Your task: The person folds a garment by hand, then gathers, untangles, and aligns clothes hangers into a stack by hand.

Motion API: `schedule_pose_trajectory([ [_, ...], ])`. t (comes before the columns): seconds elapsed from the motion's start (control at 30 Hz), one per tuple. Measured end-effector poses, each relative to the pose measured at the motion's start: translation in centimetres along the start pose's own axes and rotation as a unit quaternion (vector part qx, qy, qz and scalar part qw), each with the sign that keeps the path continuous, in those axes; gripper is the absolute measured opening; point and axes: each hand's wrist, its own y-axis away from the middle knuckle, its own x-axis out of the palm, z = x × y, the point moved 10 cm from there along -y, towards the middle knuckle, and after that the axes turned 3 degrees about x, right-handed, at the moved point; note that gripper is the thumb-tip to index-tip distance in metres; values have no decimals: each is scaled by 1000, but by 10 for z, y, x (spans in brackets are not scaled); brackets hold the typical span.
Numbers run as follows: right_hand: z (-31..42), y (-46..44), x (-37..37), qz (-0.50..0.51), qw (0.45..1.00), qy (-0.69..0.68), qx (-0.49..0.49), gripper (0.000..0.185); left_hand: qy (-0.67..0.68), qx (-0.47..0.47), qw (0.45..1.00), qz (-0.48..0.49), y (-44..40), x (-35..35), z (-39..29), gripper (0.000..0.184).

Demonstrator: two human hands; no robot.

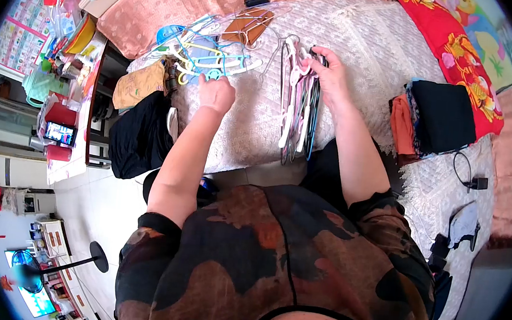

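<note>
My left hand (216,94) is closed at the near edge of a loose pile of hangers, its fingers on a light-blue hanger (215,73). Yellow, white and blue hangers lie tangled just beyond it, with a yellow hanger (207,52) among them. To the right, my right hand (331,76) grips the far end of a bundle of clothes hangers (297,112), thumb and fingers curled around it. White, pink and dark hangers lie side by side in that bundle, their lower ends pointing toward me. The fingertips of my left hand are partly hidden.
A quilted bedspread (352,31) covers the bed. Folded clothes (442,118) are stacked at right, and more clothing (141,135) lies at left. A brown flat item (247,26) and a black object (257,1) lie at the back. A cluttered table (80,114) stands far left.
</note>
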Motion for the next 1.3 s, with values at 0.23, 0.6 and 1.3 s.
schedule_pose_trajectory([
  [0.23,1,-1,9,14,999,35,-19,37,82,-22,996,24,12,-1,1,27],
  [0.6,-3,-1,5,15,1000,12,7,36,-65,10,995,77,-16,5,0,19],
  [1.3,-15,-12,7,39,998,-17,-47,42,-69,-66,953,288,-43,97,1,51],
])
